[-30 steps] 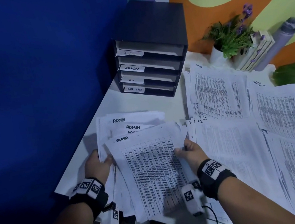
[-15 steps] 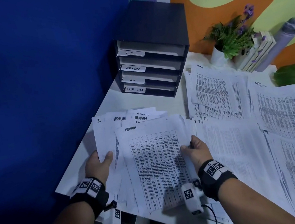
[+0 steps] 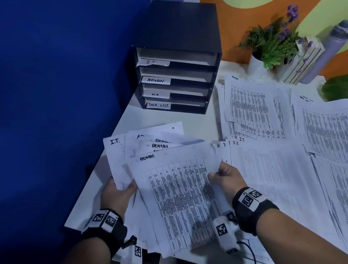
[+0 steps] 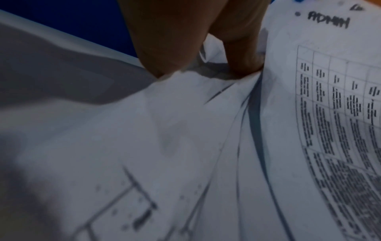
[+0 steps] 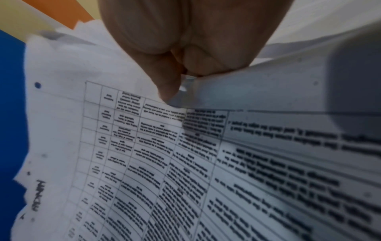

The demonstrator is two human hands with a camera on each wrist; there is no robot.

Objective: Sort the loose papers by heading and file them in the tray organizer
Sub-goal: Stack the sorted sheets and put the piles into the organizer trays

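Thin matt white paper in the held sheaf [image 3: 176,197], creased and curled at the edges, printed with black tables. Same matt printed paper in the loose sheets [image 3: 283,173] at 3 o'clock. Smooth matt white table [image 3: 136,119]. Matt black organizer [image 3: 177,26] at 12 o'clock, pale trays inside, white paper labels [image 3: 155,80] with handwriting. Smooth matt lilac bottle [image 3: 331,46] at 2 o'clock. Black cloth wristbands [image 3: 259,213] with smooth white printed tags.
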